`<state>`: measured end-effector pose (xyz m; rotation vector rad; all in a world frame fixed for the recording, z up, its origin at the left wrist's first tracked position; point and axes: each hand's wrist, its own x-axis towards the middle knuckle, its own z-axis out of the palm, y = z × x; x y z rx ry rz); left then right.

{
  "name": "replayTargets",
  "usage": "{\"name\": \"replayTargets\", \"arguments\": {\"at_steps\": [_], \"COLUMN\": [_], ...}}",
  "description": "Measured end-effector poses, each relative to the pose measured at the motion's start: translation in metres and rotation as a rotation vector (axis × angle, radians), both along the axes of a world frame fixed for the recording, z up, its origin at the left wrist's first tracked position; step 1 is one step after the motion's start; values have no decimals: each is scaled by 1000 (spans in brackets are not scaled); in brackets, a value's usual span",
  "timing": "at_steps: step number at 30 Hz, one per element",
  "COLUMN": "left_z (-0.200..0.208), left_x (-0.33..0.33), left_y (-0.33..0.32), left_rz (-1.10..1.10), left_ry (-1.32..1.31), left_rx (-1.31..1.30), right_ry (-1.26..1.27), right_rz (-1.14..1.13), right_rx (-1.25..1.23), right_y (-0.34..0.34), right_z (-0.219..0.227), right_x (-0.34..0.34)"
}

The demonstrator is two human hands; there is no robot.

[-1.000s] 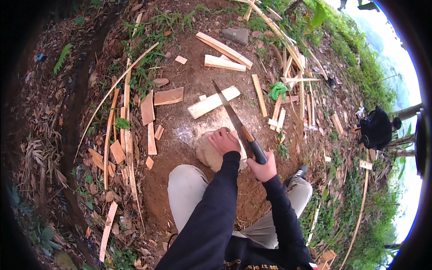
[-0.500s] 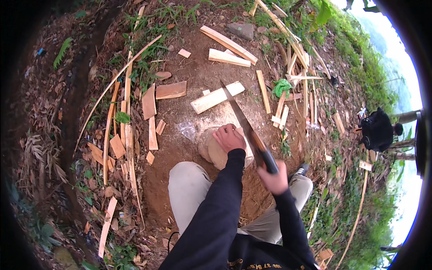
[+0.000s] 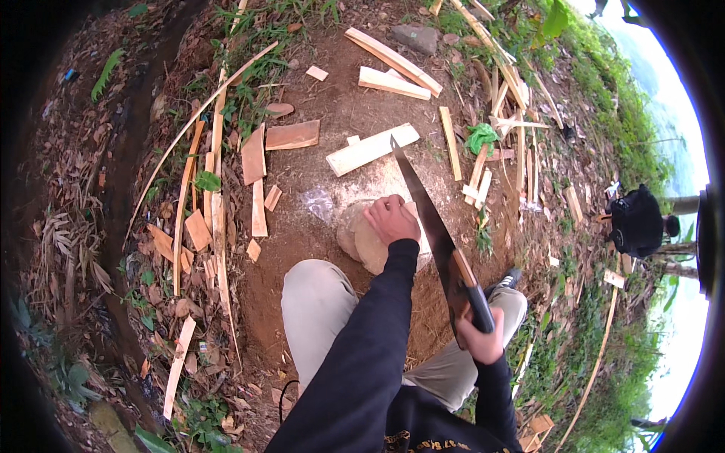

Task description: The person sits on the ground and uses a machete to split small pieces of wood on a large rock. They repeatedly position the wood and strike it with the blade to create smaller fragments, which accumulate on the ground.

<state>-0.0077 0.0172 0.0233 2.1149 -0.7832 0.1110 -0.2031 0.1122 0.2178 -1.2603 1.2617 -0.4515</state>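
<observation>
My right hand (image 3: 483,338) is closed around the dark handle of a hand saw (image 3: 424,202). The long blade points up and to the left, its tip over a pale board (image 3: 374,151) on the ground. My left hand (image 3: 394,220) lies with bent fingers on a pale piece of wood (image 3: 420,232), gripping it on top of a short round log (image 3: 368,248). The saw runs along the right side of that wood; whether its teeth touch the wood is hard to see. My left hand covers part of the piece.
Cut boards (image 3: 292,136) and offcuts lie around the log, with sawdust on the soil. Long strips (image 3: 217,219) run along the left. A green plastic bag (image 3: 482,139) and more strips are at the right. A clear plastic wrapper (image 3: 318,203) sits beside the log.
My right hand has drawn the saw back toward my body and to the right. My left hand stays on the wood. The whole view has shifted slightly.
</observation>
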Motion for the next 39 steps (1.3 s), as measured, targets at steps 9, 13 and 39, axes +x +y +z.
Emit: {"name": "replayTargets", "arguments": {"at_steps": [9,13,39], "left_z": [9,4,7], "left_x": [-10,0,2], "left_y": [-2,-1,-3], "left_rz": [-70,0,-8], "left_ry": [38,21,-11], "left_rx": [42,24,45], "right_ry": [14,46,-18], "right_rz": [27,0,-6], "right_rx": [-205,-131,-180], "right_y": [-75,-3,-7], "right_z": [-72,-26,-36], "right_x": [54,3,11]}}
